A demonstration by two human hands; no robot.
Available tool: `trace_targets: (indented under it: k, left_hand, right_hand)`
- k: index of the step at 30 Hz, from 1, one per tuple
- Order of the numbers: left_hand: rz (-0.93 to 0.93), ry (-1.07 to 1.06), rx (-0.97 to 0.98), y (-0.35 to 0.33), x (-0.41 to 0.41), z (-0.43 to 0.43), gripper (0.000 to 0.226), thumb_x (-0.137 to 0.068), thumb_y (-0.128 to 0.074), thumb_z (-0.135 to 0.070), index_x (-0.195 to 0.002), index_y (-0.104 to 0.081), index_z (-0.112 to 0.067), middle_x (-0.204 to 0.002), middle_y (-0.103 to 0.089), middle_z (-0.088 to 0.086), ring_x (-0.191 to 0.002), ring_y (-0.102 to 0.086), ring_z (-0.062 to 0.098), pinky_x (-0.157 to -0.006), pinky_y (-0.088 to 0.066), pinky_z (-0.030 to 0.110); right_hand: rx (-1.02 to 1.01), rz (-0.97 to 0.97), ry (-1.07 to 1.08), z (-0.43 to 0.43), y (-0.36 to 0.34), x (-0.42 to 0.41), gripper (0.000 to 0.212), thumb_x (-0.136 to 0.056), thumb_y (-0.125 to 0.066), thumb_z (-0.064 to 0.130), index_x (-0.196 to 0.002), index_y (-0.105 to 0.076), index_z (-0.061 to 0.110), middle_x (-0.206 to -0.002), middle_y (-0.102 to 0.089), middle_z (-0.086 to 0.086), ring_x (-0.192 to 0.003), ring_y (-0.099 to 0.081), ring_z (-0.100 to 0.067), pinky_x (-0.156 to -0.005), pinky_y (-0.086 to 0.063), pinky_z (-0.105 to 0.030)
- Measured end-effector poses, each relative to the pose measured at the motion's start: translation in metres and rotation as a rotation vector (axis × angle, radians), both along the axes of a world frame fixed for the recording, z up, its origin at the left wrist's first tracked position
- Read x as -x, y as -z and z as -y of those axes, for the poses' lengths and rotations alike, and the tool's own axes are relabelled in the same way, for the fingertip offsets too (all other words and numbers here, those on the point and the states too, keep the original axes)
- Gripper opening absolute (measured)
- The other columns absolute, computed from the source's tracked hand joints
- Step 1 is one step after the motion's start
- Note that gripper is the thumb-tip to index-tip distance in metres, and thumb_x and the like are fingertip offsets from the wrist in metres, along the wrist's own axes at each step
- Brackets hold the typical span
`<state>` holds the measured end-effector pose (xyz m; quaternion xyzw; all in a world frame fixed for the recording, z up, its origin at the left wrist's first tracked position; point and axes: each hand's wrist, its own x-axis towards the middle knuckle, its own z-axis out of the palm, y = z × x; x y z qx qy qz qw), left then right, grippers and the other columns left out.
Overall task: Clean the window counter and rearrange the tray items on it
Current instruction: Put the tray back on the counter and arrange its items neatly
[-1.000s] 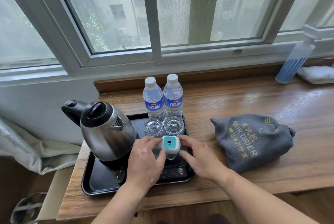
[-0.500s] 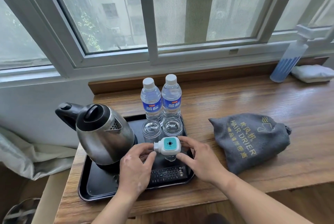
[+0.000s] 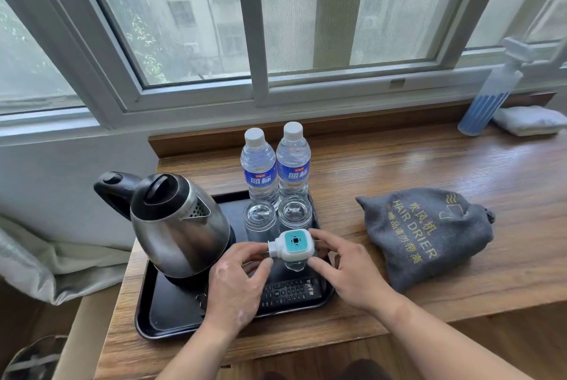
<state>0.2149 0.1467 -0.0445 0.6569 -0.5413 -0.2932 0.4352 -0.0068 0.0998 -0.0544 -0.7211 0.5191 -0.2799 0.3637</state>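
A black tray (image 3: 171, 315) sits on the wooden window counter (image 3: 399, 171). On it stand a steel kettle (image 3: 178, 223), two water bottles (image 3: 276, 168), two upturned glasses (image 3: 277, 215) and a black remote (image 3: 291, 289). Just above the tray's middle is a small white and teal plug-in device (image 3: 295, 244). My left hand (image 3: 237, 284) pinches its left end with fingertips. My right hand (image 3: 346, 269) pinches its right side between thumb and forefinger.
A grey hair drier bag (image 3: 429, 232) lies on the counter right of the tray. A blue spray bottle (image 3: 487, 97) and a folded white cloth (image 3: 530, 120) stand at the far right by the window. A light fabric bundle (image 3: 46, 260) lies left of the counter.
My left hand has slid from over the device to its left end, and the device has turned so its plug end shows. Both hands still hold it above the tray.
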Motion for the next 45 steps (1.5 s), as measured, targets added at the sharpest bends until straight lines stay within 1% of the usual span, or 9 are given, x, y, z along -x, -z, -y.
trace_targets:
  k: [4,11,15,18,22,27,31,35,45]
  left_hand:
    - [0.007,0.023,-0.005,-0.002,0.0,0.001,0.023,-0.084,-0.079,0.001,-0.101,-0.08,-0.015,-0.099,-0.075,-0.007,-0.089,-0.074,0.003,-0.083,-0.06,0.017]
    - [0.069,-0.008,0.046,-0.018,-0.012,-0.027,0.029,-0.079,-0.085,-0.007,-0.099,-0.077,-0.027,-0.093,-0.073,-0.013,-0.09,-0.073,0.008,-0.079,-0.06,0.018]
    - [0.093,-0.289,0.021,-0.029,-0.066,-0.056,0.028,-0.073,-0.09,-0.022,-0.084,-0.07,-0.039,-0.078,-0.072,-0.011,-0.073,-0.072,0.009,-0.07,-0.054,0.016]
    - [0.053,-0.443,-0.057,-0.017,-0.112,-0.059,0.055,-0.064,-0.096,-0.036,-0.103,-0.06,-0.047,-0.101,-0.07,-0.008,-0.093,-0.07,0.013,-0.084,-0.057,0.026]
    - [-0.009,-0.332,-0.219,0.0,-0.129,-0.044,0.123,-0.045,-0.098,-0.055,-0.15,-0.036,-0.036,-0.145,-0.051,-0.005,-0.124,-0.059,0.011,-0.111,-0.049,0.039]
    - [0.006,-0.349,-0.181,0.02,-0.119,-0.026,0.144,-0.032,-0.096,-0.064,-0.152,-0.019,-0.046,-0.151,-0.05,0.001,-0.136,-0.053,0.022,-0.116,-0.044,0.048]
    - [0.04,-0.373,-0.193,0.025,-0.112,-0.019,0.147,-0.038,-0.101,-0.05,-0.155,-0.012,-0.04,-0.154,-0.049,0.006,-0.139,-0.049,0.028,-0.117,-0.041,0.046]
    - [0.079,-0.348,-0.206,0.027,-0.115,-0.008,0.146,-0.043,-0.104,-0.036,-0.158,-0.013,-0.031,-0.151,-0.052,0.009,-0.136,-0.052,0.033,-0.113,-0.043,0.044]
    - [0.092,-0.217,-0.243,0.029,-0.137,0.007,0.144,-0.046,-0.104,-0.015,-0.157,-0.015,-0.03,-0.138,-0.061,0.006,-0.127,-0.058,0.028,-0.106,-0.046,0.036]
  right_hand:
    - [-0.016,0.009,0.012,-0.003,-0.003,-0.001,0.051,-0.087,-0.076,0.024,-0.134,-0.06,0.031,-0.114,-0.071,0.02,-0.082,-0.058,0.017,-0.078,-0.038,-0.006]
    - [0.044,0.015,0.058,-0.007,-0.005,0.007,0.058,-0.083,-0.08,0.032,-0.133,-0.053,0.044,-0.108,-0.068,0.03,-0.09,-0.064,0.0,-0.074,-0.042,-0.011]
    - [0.235,0.062,0.13,-0.013,-0.016,0.005,0.05,-0.079,-0.083,0.029,-0.124,-0.063,0.031,-0.105,-0.069,0.02,-0.094,-0.065,-0.009,-0.076,-0.048,-0.018]
    - [0.38,0.103,0.13,-0.018,-0.035,-0.017,0.044,-0.076,-0.078,0.029,-0.117,-0.066,0.023,-0.102,-0.068,0.015,-0.09,-0.064,-0.009,-0.077,-0.045,-0.015]
    - [0.45,0.094,0.082,-0.026,-0.043,-0.037,0.039,-0.078,-0.076,0.032,-0.114,-0.062,0.026,-0.096,-0.062,0.014,-0.088,-0.058,-0.002,-0.08,-0.04,-0.009]
    - [0.444,0.054,0.178,-0.022,-0.028,-0.024,0.044,-0.075,-0.077,0.026,-0.116,-0.061,0.021,-0.103,-0.059,0.011,-0.091,-0.057,-0.006,-0.08,-0.041,-0.013]
    - [0.228,-0.081,0.352,-0.022,0.004,-0.003,0.059,-0.075,-0.077,0.001,-0.128,-0.056,0.015,-0.112,-0.06,0.0,-0.097,-0.058,-0.013,-0.085,-0.045,-0.023]
    - [-0.043,-0.085,0.367,-0.021,0.026,0.004,0.061,-0.084,-0.069,0.003,-0.141,-0.05,0.016,-0.127,-0.065,-0.002,-0.107,-0.064,-0.012,-0.095,-0.047,-0.027]
    - [-0.027,-0.129,0.283,-0.018,0.029,0.0,0.061,-0.088,-0.071,0.011,-0.144,-0.05,0.022,-0.123,-0.068,0.012,-0.113,-0.064,-0.005,-0.108,-0.046,-0.036]
